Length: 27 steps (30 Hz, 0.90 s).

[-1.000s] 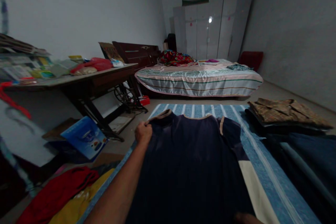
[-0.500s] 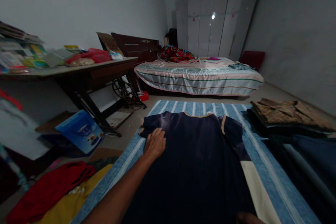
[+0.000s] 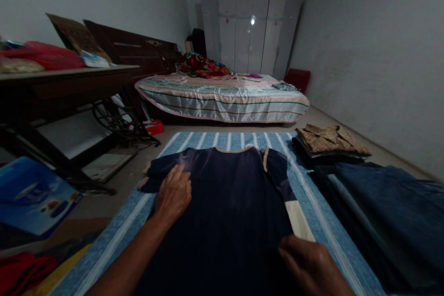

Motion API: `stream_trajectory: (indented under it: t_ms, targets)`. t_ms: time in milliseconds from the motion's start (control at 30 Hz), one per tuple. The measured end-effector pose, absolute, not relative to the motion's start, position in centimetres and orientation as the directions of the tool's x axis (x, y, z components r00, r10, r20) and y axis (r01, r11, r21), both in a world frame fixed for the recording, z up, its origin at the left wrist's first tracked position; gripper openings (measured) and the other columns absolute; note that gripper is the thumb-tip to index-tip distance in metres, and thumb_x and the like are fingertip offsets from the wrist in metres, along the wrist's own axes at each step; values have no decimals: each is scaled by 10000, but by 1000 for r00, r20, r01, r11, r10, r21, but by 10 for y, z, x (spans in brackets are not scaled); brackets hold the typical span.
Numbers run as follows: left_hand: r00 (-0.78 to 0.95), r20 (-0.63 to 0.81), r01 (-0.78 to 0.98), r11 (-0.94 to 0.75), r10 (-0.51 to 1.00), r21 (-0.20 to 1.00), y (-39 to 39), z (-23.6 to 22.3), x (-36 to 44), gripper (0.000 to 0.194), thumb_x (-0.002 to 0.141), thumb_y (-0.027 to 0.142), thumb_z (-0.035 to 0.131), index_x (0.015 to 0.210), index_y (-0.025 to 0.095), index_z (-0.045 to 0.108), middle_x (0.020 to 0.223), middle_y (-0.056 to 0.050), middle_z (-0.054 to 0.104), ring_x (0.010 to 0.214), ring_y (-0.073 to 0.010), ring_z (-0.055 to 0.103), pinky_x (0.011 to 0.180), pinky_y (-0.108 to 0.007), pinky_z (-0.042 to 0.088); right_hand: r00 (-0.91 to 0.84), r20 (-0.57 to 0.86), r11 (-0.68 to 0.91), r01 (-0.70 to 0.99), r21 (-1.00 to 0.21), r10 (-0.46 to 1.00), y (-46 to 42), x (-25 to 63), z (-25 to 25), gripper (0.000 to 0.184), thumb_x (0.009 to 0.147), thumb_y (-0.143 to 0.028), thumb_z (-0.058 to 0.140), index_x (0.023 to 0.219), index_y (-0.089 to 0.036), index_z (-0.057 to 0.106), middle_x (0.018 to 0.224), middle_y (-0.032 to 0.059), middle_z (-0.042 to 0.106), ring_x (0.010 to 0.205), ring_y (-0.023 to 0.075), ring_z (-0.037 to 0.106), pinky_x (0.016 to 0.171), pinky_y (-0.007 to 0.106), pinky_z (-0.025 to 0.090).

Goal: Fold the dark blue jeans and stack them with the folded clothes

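Observation:
A dark navy shirt [image 3: 222, 203] with tan trim at neck and sleeves lies spread on a blue-and-white striped mat [image 3: 145, 222]. My left hand [image 3: 174, 193] rests flat on it beside the left-hand sleeve, fingers stretched out. At the shirt's right side, my right hand [image 3: 307, 256] has its fingers closed on the cloth just below a cream sleeve part [image 3: 297, 219]. The fingertips of that hand are partly in shadow. The shirt's lower end runs out of view.
Folded dark trousers [image 3: 388, 199] and a patterned brown garment [image 3: 331, 141] are stacked on the right. Red cloth [image 3: 24, 270] and a blue box [image 3: 34, 196] are at the left, near a sewing-machine table [image 3: 69, 76]. A bed [image 3: 222, 101] stands beyond the mat.
The view has turned to the right. My right hand has come up from the bottom edge along the shirt's right side. My left hand stays flat near the sleeve.

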<state>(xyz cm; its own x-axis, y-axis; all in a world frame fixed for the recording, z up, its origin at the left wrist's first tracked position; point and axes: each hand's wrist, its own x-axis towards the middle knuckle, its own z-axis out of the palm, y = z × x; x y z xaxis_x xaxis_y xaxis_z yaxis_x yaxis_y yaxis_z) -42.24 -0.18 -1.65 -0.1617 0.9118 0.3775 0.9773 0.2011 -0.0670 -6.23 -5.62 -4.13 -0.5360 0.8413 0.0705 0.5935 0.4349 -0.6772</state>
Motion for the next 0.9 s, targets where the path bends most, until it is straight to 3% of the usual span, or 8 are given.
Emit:
stream_trajectory:
  t_ms: [100, 200, 333, 433, 500, 667, 767, 900]
  targets:
    - [-100, 318, 994, 105, 943, 2, 17, -21, -413, 373, 874, 267, 379, 1130, 114, 603, 1372, -148, 491, 1315, -257, 395, 1065, -376, 362, -408, 142, 416, 731, -542, 902, -2, -79, -13, 292, 919, -330, 371, 922, -196, 630, 727, 31, 669, 632, 140, 626, 564, 212, 391]
    - [-140, 236, 990, 138, 962, 25, 33, -30, -412, 392, 894, 300, 378, 1157, 100, 589, 1375, -157, 490, 1314, -262, 403, 1066, -376, 357, -294, 71, 299, 874, -384, 953, 57, -102, 4, 285, 899, -305, 432, 1119, -207, 583, 770, 41, 690, 698, 177, 650, 578, 233, 380]
    - [-213, 178, 976, 216, 961, 1, 40, -44, -417, 450, 922, 332, 353, 1269, 97, 517, 1397, -159, 470, 1328, -264, 387, 1073, -411, 326, -253, -23, 241, 942, -233, 967, 113, -127, 7, 393, 880, -377, 501, 1218, -179, 533, 1001, 130, 688, 928, 252, 652, 711, 291, 440]
    - [-244, 115, 969, 247, 963, -14, 41, -47, -418, 495, 939, 349, 323, 1340, 91, 453, 1448, -149, 406, 1364, -256, 327, 1098, -408, 276, -274, -83, 248, 940, -236, 958, 134, -134, -3, 452, 806, -380, 614, 1186, -140, 563, 1082, 175, 660, 1017, 291, 622, 787, 335, 457]
    - [-267, 70, 963, 268, 961, -11, 42, -45, -417, 515, 944, 358, 310, 1368, 88, 424, 1476, -139, 362, 1385, -252, 283, 1112, -403, 246, -263, -105, 229, 938, -261, 959, 143, -132, -11, 376, 772, -322, 654, 1099, -139, 616, 1061, 159, 670, 995, 278, 630, 763, 314, 471]
    - [-292, 34, 956, 292, 956, 16, 43, -37, -412, 544, 945, 389, 295, 1391, 98, 401, 1499, -135, 315, 1402, -258, 239, 1110, -424, 241, -242, -185, 155, 907, -392, 952, 158, -114, -17, 143, 754, -301, 692, 804, -167, 682, 697, 10, 677, 588, 127, 631, 495, 173, 429]
    - [-296, 29, 955, 295, 955, 28, 43, -35, -411, 552, 942, 401, 285, 1392, 104, 404, 1499, -142, 309, 1401, -270, 239, 1103, -444, 245, -192, -141, 116, 897, -426, 971, 162, -92, 2, 145, 803, -294, 629, 848, -166, 679, 618, -17, 635, 477, 95, 571, 437, 165, 387]
    - [-287, 25, 958, 286, 958, 35, 42, -34, -410, 560, 937, 404, 285, 1392, 99, 402, 1497, -153, 308, 1401, -273, 238, 1096, -448, 250, -84, -15, 72, 925, -373, 996, 152, -34, 43, 174, 818, -245, 543, 810, -134, 676, 622, 27, 628, 533, 133, 589, 481, 205, 389]
